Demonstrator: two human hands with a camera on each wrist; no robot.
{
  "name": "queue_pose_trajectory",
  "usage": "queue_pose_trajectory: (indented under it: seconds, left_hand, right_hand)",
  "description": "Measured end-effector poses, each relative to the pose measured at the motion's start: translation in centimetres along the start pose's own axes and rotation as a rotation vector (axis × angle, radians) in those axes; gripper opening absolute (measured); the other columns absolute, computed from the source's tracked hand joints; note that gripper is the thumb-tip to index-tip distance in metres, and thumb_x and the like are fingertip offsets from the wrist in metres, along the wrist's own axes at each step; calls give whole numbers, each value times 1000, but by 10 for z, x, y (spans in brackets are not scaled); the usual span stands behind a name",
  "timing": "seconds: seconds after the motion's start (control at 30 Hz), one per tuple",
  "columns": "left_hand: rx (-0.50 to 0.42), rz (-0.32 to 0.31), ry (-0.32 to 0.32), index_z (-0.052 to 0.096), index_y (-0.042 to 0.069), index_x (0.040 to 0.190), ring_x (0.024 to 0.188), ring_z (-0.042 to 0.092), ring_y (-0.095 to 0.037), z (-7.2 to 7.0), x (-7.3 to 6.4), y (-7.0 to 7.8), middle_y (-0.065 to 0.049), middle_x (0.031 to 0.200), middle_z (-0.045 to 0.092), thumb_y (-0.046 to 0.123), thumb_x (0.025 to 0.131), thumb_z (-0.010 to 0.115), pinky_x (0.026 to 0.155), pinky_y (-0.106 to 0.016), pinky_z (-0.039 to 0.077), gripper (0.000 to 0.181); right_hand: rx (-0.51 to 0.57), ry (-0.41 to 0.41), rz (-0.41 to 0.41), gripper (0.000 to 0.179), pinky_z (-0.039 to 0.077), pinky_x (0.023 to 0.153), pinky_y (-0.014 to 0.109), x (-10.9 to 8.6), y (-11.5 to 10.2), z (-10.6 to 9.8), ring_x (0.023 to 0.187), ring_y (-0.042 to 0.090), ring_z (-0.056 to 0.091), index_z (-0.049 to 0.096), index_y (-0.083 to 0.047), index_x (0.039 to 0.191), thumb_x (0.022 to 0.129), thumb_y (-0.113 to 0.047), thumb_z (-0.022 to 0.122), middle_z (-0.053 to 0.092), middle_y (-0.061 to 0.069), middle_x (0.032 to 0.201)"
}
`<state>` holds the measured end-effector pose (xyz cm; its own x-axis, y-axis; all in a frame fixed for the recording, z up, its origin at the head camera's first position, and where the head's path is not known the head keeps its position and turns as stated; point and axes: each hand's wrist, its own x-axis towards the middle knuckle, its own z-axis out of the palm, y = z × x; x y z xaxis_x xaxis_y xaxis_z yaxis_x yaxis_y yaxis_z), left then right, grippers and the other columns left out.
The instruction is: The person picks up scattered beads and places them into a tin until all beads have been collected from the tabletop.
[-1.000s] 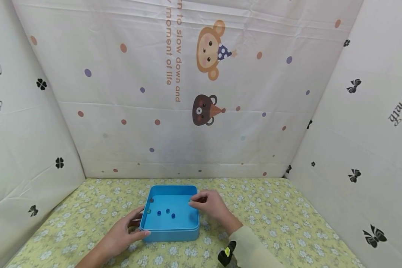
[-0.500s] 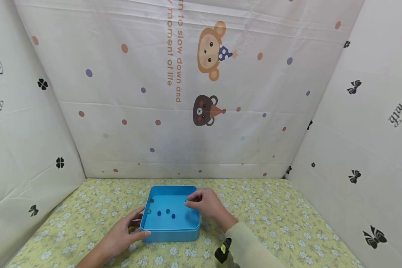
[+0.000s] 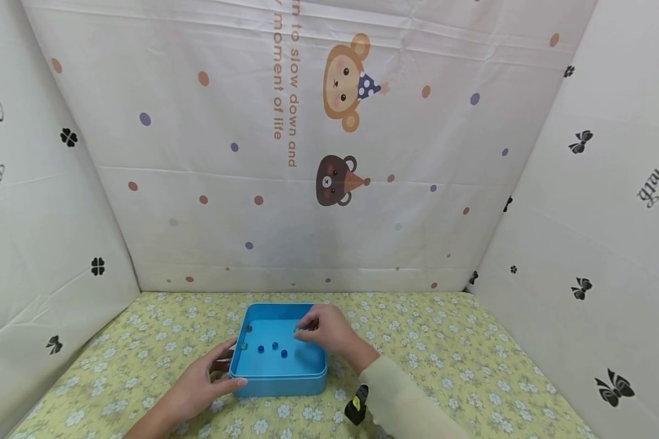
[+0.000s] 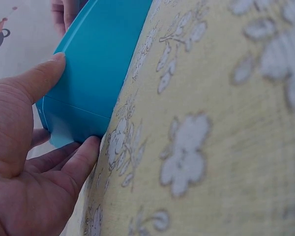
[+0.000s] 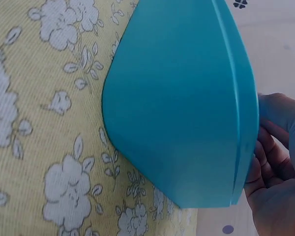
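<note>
A square blue plastic box [image 3: 279, 385] with an open top stands on the cloth. My left hand [image 3: 200, 384] grips its near left corner, thumb at the front rim and fingers against the side, as the left wrist view also shows. My right hand [image 3: 329, 329] is over the right part of the box, thumb and index finger pinching a small greenish bead [image 3: 296, 330], mostly hidden by the fingertips. On the box floor lie dark blue beads [image 3: 284, 353], a lighter blue bead [image 3: 275, 346], a green bead [image 3: 244, 346] and a reddish bead [image 3: 249, 328] near the left wall.
A yellow flowered cloth [image 3: 428, 366] covers the table. Behind it rises a white printed sheet [image 3: 417, 238] with cartoon bears and dots. White patterned sheets stand at both sides. A black strap with a yellow mark [image 3: 357, 403] is on the right sleeve.
My right hand has moved left, from the box's right rim to farther in over its floor, the bead still pinched. The left hand and the box have stayed in place.
</note>
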<state>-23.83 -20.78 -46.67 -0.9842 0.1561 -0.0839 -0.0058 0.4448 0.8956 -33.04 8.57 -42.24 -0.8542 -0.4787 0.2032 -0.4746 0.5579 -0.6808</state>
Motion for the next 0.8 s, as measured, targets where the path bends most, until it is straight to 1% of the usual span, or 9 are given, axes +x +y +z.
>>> queue_pose_trajectory:
  seconds: [0.13, 0.2, 0.37, 0.57, 0.8]
  left_hand:
    - [-2, 2, 0, 31, 7, 161, 125, 61, -41, 0, 0, -1, -28, 145, 53, 30, 92, 80, 98, -50, 68, 88]
    - [-8, 11, -10, 30, 6, 161, 125, 60, -42, -1, 0, -1, -30, 146, 52, 30, 92, 79, 98, -49, 68, 88]
    - [-20, 11, -20, 28, 7, 162, 126, 59, -43, -1, -2, 0, -31, 147, 50, 30, 93, 78, 97, -46, 68, 88]
    - [5, -11, 14, 33, 8, 161, 125, 61, -41, 0, 0, 0, -28, 145, 53, 32, 91, 80, 98, -50, 68, 88]
    - [9, -7, 7, 32, 9, 161, 125, 61, -41, 0, 1, -1, -28, 146, 53, 31, 91, 80, 98, -48, 68, 88]
  right_hand:
    - [-25, -11, 2, 14, 57, 57, 14, 2, -7, 3, 75, 4, 58, 83, -11, 100, 90, -21, 83, 70, -6, 90]
    - [-35, -19, 7, 13, 57, 57, 14, 3, -9, 4, 75, 4, 58, 83, -12, 99, 89, -21, 83, 71, -6, 89]
    - [-56, -31, 15, 12, 57, 57, 13, 8, -10, 8, 74, 2, 57, 83, -13, 98, 89, -21, 83, 71, -6, 90]
    - [-80, -42, 36, 12, 58, 59, 12, 10, -12, 12, 76, 2, 58, 83, -13, 97, 89, -22, 83, 70, -6, 91]
    - [-138, -64, 53, 13, 59, 64, 11, 14, -14, 15, 79, 0, 60, 83, -15, 98, 90, -25, 82, 71, -7, 93]
